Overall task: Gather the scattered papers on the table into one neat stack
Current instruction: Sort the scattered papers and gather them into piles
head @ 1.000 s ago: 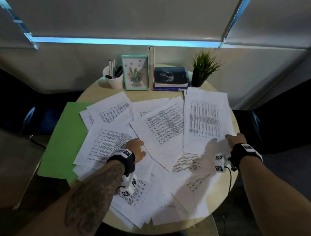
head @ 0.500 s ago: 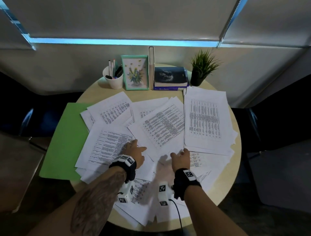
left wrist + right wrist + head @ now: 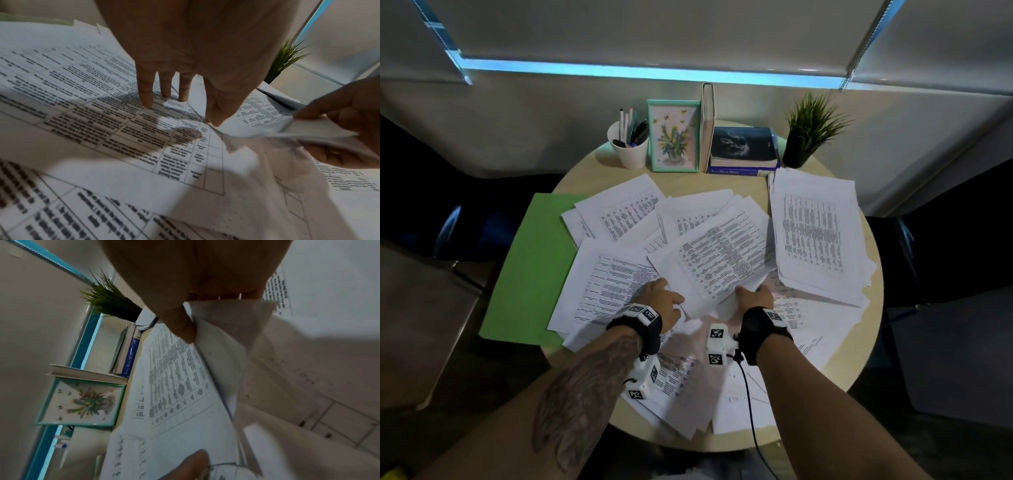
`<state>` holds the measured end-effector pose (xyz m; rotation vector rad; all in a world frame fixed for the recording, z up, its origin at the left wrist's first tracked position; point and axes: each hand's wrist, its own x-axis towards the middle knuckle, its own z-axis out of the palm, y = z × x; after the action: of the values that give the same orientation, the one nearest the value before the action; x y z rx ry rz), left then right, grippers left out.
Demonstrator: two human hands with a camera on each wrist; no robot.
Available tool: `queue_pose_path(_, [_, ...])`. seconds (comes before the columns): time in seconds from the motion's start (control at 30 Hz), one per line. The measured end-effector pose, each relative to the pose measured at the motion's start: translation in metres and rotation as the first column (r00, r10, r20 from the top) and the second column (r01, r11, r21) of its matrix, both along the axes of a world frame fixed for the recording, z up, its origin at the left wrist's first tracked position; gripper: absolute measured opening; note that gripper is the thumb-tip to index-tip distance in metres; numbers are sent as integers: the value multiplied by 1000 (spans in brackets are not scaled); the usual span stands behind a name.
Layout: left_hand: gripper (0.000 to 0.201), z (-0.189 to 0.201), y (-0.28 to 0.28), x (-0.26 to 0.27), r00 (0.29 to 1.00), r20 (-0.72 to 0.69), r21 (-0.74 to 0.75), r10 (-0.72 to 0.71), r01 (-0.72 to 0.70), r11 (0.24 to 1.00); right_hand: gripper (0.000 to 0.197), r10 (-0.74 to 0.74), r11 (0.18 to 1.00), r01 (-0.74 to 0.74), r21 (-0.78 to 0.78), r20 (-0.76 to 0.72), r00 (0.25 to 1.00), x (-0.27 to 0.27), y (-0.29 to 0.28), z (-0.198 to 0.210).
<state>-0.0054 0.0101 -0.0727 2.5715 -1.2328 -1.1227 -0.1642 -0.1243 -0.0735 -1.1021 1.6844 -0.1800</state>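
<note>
round pale table (image 3: 873, 308): left hand (image 3: 662, 301) flat on printed sheets (image 3: 609, 291), right hand (image 3: 755, 298) pinching one sheet (image 3: 722, 260).

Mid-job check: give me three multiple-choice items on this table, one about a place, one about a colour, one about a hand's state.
1. Where is the potted plant?
A. far right of the table, beside the books
B. near edge, by the wrists
C. on the folder

2. What colour is the folder under the papers?
A. red
B. green
C. black

3. What is the right hand doing?
A. resting flat and open
B. holding a pen
C. pinching the near edge of a printed sheet

Answers: 1 A, it stands right of the stacked books. 2 B, a green sheet shows at the left. 3 C, thumb and fingers clamp the lifted paper.
</note>
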Motion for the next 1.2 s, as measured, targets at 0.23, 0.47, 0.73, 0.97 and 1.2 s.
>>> queue_pose_path(0.23, [68,-1,2,6,998,67,-21,-4,5,1000,37,57,998,-57,5,-8,998,-6,18,-5])
queue_pose_path(0.47, [33,3,7,10,987,126,50,-102,97,994,73,-51,998,50,27,58,997,6,21,-2])
queue_pose_path(0.73, [32,10,7,30,946,-18,-182,323,-321,929,38,152,986,-159,42,141,978,3,26,15])
queue_pose_path(0.97, [71,13,-5,56,664,-310,-152,680,-741,654,9,313,948,-316,-29,253,916,-6,25,31])
queue_pose_path(1.2, [36,24,-21,52,528,-648,-117,548,-781,614,22,285,948,-230,-220,264,921,-30,-7,37])
